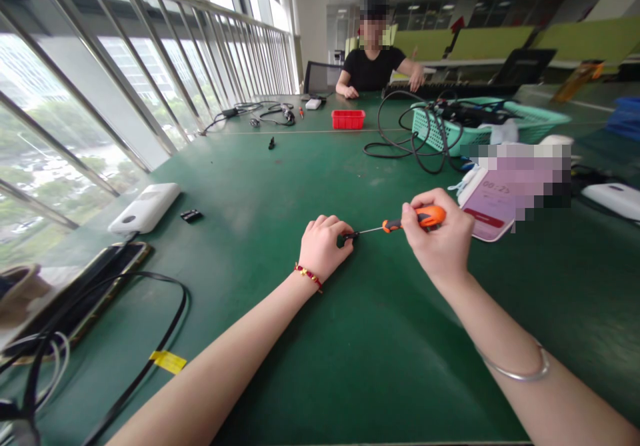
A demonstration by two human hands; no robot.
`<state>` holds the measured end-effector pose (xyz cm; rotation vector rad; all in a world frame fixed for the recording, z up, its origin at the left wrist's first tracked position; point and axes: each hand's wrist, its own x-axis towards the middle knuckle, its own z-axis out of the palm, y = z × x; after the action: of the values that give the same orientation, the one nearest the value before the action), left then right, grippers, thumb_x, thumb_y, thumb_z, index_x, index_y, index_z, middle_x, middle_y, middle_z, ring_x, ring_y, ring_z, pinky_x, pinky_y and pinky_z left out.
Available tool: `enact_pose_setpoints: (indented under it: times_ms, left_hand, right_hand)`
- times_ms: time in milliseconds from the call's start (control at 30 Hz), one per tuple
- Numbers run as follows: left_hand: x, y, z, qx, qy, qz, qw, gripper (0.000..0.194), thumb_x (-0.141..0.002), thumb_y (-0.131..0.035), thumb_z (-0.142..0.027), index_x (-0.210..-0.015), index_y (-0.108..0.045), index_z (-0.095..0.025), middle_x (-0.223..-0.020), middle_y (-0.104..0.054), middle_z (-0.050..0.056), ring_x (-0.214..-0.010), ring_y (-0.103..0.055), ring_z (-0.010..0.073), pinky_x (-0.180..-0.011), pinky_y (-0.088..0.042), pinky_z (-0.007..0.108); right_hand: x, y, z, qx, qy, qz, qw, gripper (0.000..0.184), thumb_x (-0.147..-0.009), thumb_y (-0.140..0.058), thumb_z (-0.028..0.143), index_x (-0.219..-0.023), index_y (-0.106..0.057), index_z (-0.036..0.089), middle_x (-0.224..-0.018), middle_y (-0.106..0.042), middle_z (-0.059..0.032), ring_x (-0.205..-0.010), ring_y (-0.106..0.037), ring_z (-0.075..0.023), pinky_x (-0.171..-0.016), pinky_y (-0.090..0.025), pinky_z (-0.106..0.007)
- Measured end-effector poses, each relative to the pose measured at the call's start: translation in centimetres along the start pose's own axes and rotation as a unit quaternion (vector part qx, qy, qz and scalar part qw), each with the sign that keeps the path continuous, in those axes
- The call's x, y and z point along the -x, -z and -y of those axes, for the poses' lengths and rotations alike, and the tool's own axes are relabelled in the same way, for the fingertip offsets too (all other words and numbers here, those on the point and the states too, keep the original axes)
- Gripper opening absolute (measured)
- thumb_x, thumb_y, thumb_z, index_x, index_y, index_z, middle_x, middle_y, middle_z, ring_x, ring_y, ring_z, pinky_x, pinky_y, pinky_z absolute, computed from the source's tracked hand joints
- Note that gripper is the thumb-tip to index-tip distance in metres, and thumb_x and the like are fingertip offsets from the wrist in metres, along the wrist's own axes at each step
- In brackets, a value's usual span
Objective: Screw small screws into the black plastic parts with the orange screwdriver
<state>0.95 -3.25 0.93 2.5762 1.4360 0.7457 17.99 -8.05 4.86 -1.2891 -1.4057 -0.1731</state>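
Observation:
My right hand [440, 239] grips the orange and black handle of a screwdriver [431, 217], its metal shaft pointing left. The tip meets a small black part [350, 235] low over the green table. My left hand [326, 245] pinches that part between thumb and fingers; its exact kind is too small to tell. On the table to the left lies another small black piece [191, 215], and a further one [271, 143] lies farther back.
A white power bank [146, 207], a dark phone [85, 293] and cables lie left. At right are a lit phone [493, 199] and a teal basket [437, 133] of cables. A red box [348, 120] stands farther back, before a seated person [373, 69]. Railings [220, 46] line the left.

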Motion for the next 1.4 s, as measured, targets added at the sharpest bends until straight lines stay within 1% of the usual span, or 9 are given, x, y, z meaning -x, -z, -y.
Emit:
enact_pose_setpoints:
  times_ms: [133, 267, 433, 667, 833, 900, 1000, 1100, 1400]
  left_hand:
    - [-0.02, -0.06, 0.07, 0.005, -0.001, 0.002, 1.0, 0.012, -0.076, -0.055, -0.022, -0.081, -0.066, -0.022, -0.088, -0.065, 0.001, -0.085, -0.054, 0.0189, -0.075, -0.04, 0.032]
    - [0.0, -0.11, 0.17, 0.007, -0.004, -0.001, 1.0, 0.013, -0.076, -0.055, -0.021, -0.082, -0.067, -0.023, -0.088, -0.065, 0.001, -0.085, -0.053, 0.019, -0.075, -0.041, 0.033]
    - [-0.03, -0.11, 0.19, 0.007, -0.005, 0.001, 1.0, 0.013, -0.075, -0.056, -0.021, -0.081, -0.067, -0.023, -0.087, -0.065, 0.001, -0.085, -0.053, 0.0188, -0.076, -0.041, 0.032]
    - [-0.06, -0.12, 0.1, 0.005, -0.006, -0.003, 1.0, 0.013, -0.075, -0.056, -0.022, -0.081, -0.067, -0.022, -0.087, -0.064, 0.001, -0.084, -0.053, 0.0189, -0.075, -0.041, 0.033]
    - [0.01, -0.1, 0.06, 0.008, -0.003, 0.0, 1.0, 0.013, -0.074, -0.056, -0.021, -0.081, -0.067, -0.023, -0.087, -0.064, 0.001, -0.084, -0.053, 0.0189, -0.076, -0.041, 0.033]
    - [0.04, -0.06, 0.04, 0.009, -0.002, 0.0, 1.0, 0.013, -0.075, -0.056, -0.021, -0.081, -0.067, -0.023, -0.087, -0.064, 0.001, -0.085, -0.054, 0.019, -0.076, -0.042, 0.033]
    - [0.04, 0.04, 0.03, 0.01, 0.001, 0.002, 1.0, 0.012, -0.076, -0.055, -0.021, -0.082, -0.066, -0.023, -0.087, -0.065, 0.001, -0.085, -0.054, 0.0192, -0.076, -0.042, 0.033]
    - [0.0, 0.1, 0.05, 0.021, 0.009, 0.005, 1.0, 0.011, -0.076, -0.056, -0.022, -0.082, -0.065, -0.022, -0.086, -0.065, 0.001, -0.085, -0.054, 0.0193, -0.076, -0.042, 0.033]
    - [-0.15, -0.05, 0.33, 0.046, 0.058, 0.011, 0.997, 0.015, -0.074, -0.06, -0.029, -0.085, -0.068, -0.022, -0.091, -0.064, 0.003, -0.091, -0.054, 0.022, -0.081, -0.043, 0.036]
  right_hand:
    - [-0.14, 0.17, 0.12, 0.009, -0.01, 0.014, 1.0, 0.02, -0.075, -0.062, 0.037, -0.067, -0.052, 0.021, -0.058, -0.055, 0.002, -0.049, -0.051, -0.0113, -0.048, -0.039, -0.023]
    - [-0.18, 0.01, 0.12, -0.028, -0.031, 0.01, 0.999, 0.016, -0.073, -0.064, 0.032, -0.078, -0.052, 0.021, -0.062, -0.054, 0.002, -0.051, -0.051, -0.0114, -0.046, -0.039, -0.023]
    - [0.03, -0.46, 0.11, -0.121, -0.027, 0.032, 0.992, 0.033, -0.07, -0.064, 0.025, -0.097, -0.046, 0.022, -0.067, -0.052, 0.0034, -0.052, -0.049, -0.0106, -0.048, -0.041, -0.023]
    - [0.51, -0.32, 0.61, -0.087, -0.036, 0.098, 0.991, 0.012, -0.076, -0.061, 0.029, -0.078, -0.052, 0.021, -0.047, -0.045, 0.008, -0.041, -0.044, -0.0086, -0.048, -0.038, -0.023]
    - [0.6, -0.56, 0.43, -0.103, -0.04, 0.07, 0.991, 0.028, -0.067, -0.065, 0.024, -0.089, -0.048, 0.022, -0.067, -0.054, 0.004, -0.052, -0.052, -0.0104, -0.046, -0.041, -0.022]
    - [0.48, -0.51, 0.31, -0.097, -0.031, 0.05, 0.994, 0.023, -0.068, -0.064, 0.025, -0.085, -0.049, 0.022, -0.072, -0.055, 0.002, -0.056, -0.053, -0.0111, -0.046, -0.042, -0.021]
    - [0.19, -0.23, 0.2, -0.074, -0.019, 0.022, 0.997, 0.015, -0.07, -0.063, 0.027, -0.076, -0.05, 0.021, -0.069, -0.055, 0.0015, -0.055, -0.052, -0.0107, -0.046, -0.041, -0.022]
    - [0.06, -0.09, 0.17, -0.056, -0.024, 0.028, 0.998, 0.016, -0.072, -0.063, 0.03, -0.069, -0.05, 0.021, -0.064, -0.054, 0.0015, -0.051, -0.05, -0.0104, -0.044, -0.039, -0.021]
    - [0.2, -0.33, 0.16, -0.046, -0.022, 0.023, 0.998, 0.02, -0.074, -0.062, 0.034, -0.067, -0.049, 0.021, -0.061, -0.054, 0.0019, -0.051, -0.049, -0.0104, -0.046, -0.038, -0.021]
